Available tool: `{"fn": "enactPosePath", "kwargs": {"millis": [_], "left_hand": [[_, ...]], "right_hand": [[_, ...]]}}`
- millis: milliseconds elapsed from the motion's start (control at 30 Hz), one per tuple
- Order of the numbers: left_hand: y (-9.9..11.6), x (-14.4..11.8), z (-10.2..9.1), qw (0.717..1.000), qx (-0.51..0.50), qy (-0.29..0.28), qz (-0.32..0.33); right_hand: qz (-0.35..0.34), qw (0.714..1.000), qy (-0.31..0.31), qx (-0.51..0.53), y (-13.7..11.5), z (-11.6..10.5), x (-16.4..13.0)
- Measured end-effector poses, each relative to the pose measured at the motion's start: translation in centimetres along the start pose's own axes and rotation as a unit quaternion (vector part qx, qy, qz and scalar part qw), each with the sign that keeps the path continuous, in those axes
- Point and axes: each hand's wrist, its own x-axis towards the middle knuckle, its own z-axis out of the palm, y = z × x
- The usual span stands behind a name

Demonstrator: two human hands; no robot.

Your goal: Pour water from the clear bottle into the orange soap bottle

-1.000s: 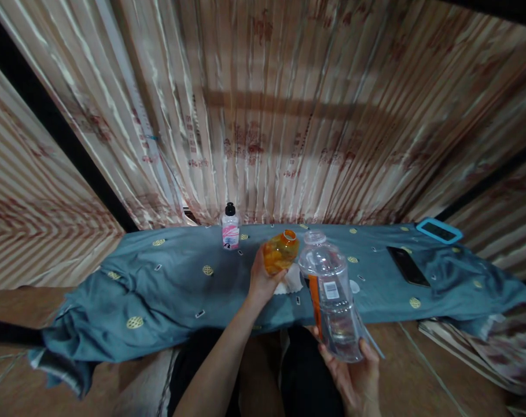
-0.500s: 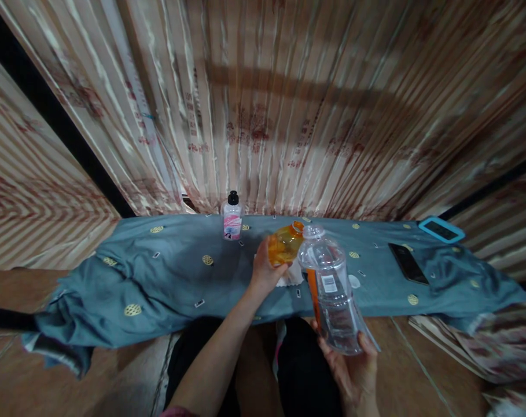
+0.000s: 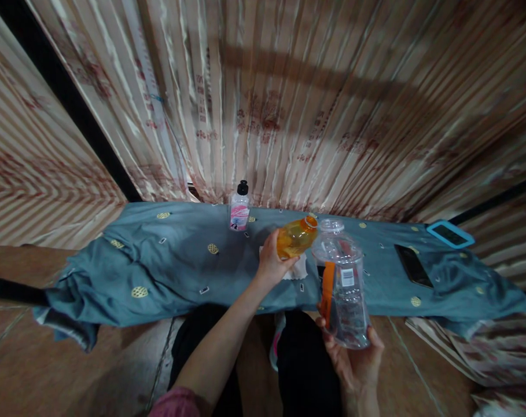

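My left hand [image 3: 273, 258] is wrapped round a small orange see-through bottle [image 3: 296, 237], tilted with its uncapped neck toward the upper right. My right hand [image 3: 352, 359] grips the lower end of a large clear plastic bottle [image 3: 347, 295], which bears an orange label strip and a barcode. That bottle has an open mouth and leans slightly to the left. The two necks are close to each other; whether they touch I cannot tell. Beneath the orange bottle a white tissue [image 3: 298, 269] shows in part on the cloth.
A clear bottle with a pink label and black cap [image 3: 240, 207] stands at the back of the cloth-covered bench [image 3: 180, 272]. To the right lie a dark phone [image 3: 413, 266] and a blue-framed device [image 3: 451, 234]. A pleated curtain [image 3: 280, 116] hangs behind.
The orange bottle has moved slightly right and tilts less upright. The clear bottle has turned, showing more of its orange label, and its neck has shifted right. The camera view has shifted a little.
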Motion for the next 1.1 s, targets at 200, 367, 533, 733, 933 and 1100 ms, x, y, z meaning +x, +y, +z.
{"fn": "enactPosePath", "kwargs": {"millis": [200, 367, 533, 733, 933, 1100], "left_hand": [[0.21, 0.03, -0.06, 1.0, -0.009, 0.0, -0.004], [0.05, 0.05, -0.1, 1.0, -0.009, -0.002, 0.001], [-0.09, 0.13, -0.1, 1.0, -0.005, -0.002, 0.003], [-0.12, 0.21, -0.15, 1.0, 0.008, 0.0, 0.002], [-0.29, 0.32, -0.33, 1.0, 0.019, 0.002, 0.008], [-0.42, 0.35, -0.47, 0.999, 0.023, 0.005, 0.023]], "right_hand": [[-0.007, 1.0, 0.008, -0.006, -0.09, 0.24, -0.15], [-0.021, 1.0, 0.011, -0.013, -0.16, 0.23, -0.16], [-0.04, 0.999, 0.018, -0.02, -0.17, 0.42, -0.31], [-0.058, 0.998, 0.007, -0.028, -0.27, 0.61, -0.5], [-0.058, 0.998, -0.001, -0.024, -0.25, 0.47, -0.75], [-0.063, 0.998, -0.01, -0.026, -0.17, 0.58, -0.76]]}}
